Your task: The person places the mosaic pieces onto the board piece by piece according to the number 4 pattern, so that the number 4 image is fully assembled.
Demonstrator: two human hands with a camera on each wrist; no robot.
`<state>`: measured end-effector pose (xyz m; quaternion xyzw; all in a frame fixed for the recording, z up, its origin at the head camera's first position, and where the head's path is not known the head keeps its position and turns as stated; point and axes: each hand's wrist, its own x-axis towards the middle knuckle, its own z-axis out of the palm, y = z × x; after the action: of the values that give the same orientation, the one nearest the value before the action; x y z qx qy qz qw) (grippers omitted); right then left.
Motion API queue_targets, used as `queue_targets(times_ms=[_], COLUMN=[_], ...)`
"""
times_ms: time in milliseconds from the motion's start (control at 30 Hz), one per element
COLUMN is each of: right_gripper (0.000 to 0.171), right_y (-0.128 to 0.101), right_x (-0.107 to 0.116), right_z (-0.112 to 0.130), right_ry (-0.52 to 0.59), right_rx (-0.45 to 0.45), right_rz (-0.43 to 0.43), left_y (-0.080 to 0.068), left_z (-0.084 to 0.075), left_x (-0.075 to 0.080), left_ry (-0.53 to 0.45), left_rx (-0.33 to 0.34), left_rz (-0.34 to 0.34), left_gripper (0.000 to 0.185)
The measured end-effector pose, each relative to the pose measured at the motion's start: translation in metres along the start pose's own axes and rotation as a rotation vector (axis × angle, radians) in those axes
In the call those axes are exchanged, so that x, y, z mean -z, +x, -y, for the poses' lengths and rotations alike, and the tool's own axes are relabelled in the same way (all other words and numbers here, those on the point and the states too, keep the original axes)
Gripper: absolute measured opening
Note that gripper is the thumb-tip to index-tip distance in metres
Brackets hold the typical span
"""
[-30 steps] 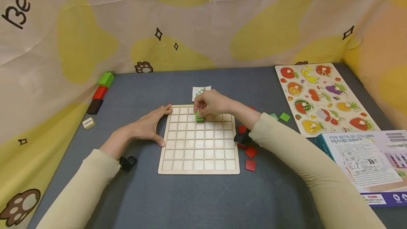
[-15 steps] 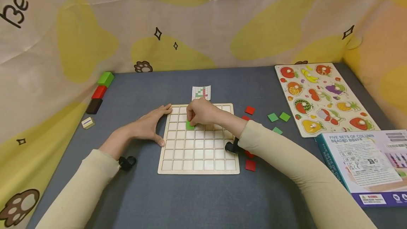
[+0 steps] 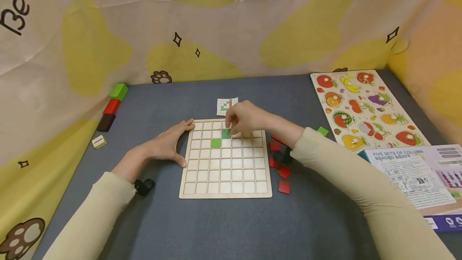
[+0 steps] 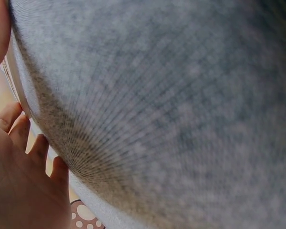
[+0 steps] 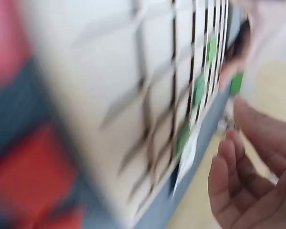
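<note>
A square pale wooden grid board [image 3: 225, 191] lies on the table. My left hand [image 3: 164, 143] rests at its left side, fingers by the upper left corner and thumb against the edge lower down. Over the board's top rows is my right hand [image 3: 249, 117], thumb and fingers loosely bent. Nothing shows between them in the right wrist view. One green tile [image 3: 215, 143] sits in a cell, and another green tile [image 3: 226, 133] lies just below the right fingertips. The right wrist view shows a third green tile [image 5: 182, 136] in the grid.
A small pattern card [image 3: 225, 106] lies behind the board. Red tiles [image 3: 284, 187] are scattered to its right, with a loose green tile [image 3: 323, 131] beyond. Farther right are a fruit puzzle board [image 3: 357, 107] and a boxed set [image 3: 415, 183]. Coloured blocks [image 3: 112, 106] line the far left.
My right hand has shifted away from the left-hand green tile, back and to the right, leaving that tile in its cell. The left hand stays put.
</note>
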<state>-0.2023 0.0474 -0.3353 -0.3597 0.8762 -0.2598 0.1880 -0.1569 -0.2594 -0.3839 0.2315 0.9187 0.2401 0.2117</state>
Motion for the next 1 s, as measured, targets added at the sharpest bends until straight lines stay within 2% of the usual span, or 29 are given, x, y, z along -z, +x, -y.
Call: queue_targets(times_ms=[133,333,467,733,1000], right_gripper=[0.017,0.038,0.041,0.038,0.038], right_y=[-0.032,-0.084,-0.109,-0.132,-0.136], right_x=[0.032,0.068,0.080,0.084,0.082], right_z=[-0.037,-0.087,-0.106,-0.124,-0.127], right_ry=[0.057,0.234,0.286,0.333,0.366], right_rx=[-0.043,-0.233,-0.334,-0.454,-0.464], right_rz=[-0.001,0.063,0.101,0.206,0.308], left_y=[0.000,-0.001,-0.002,-0.002,-0.001], left_z=[-0.001,0.000,0.000,0.001,0.001], left_x=[0.000,0.001,0.001,0.000,0.000], left_ry=[-0.005,-0.013,-0.008,-0.008,0.000], left_rx=[-0.002,-0.002,-0.007,-0.005,-0.007], left_rz=[-0.001,-0.002,-0.005,-0.005,-0.005], left_gripper=[0.127,0.126,0.125,0.126,0.125])
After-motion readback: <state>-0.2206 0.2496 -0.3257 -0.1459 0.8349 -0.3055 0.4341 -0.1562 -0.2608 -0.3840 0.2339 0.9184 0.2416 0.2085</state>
